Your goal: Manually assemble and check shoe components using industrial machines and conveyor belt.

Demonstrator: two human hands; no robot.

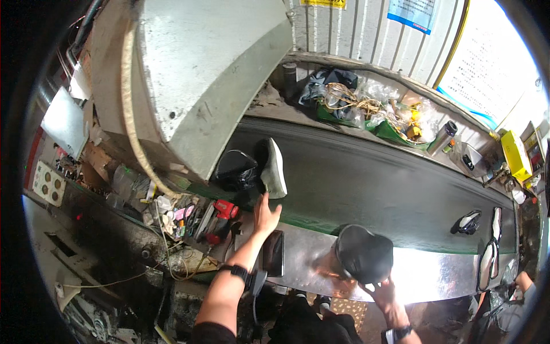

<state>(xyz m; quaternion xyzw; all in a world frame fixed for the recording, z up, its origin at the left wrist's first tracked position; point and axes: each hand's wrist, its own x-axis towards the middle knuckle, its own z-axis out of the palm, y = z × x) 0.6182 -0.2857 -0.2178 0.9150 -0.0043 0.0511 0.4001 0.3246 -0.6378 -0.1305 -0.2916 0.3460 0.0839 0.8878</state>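
On the dark conveyor belt, a black boot with a pale grey-white sole lies on its side. My left hand reaches to its near end, fingers extended and thumb apart; the fingertips are at or touching it. Beside it on the left is a shiny black boot-like piece with a wide opening. My right hand grips the near edge of a matte black, rounded boot-like piece above the metal ledge. Some of the right fingers are hidden behind that piece.
A large grey metal housing covers the belt's left part. A phone-like dark slab lies on the ledge. Small black-and-white pieces sit farther right. Green trays of clutter line the back shelf. Another person's hand shows at the right edge.
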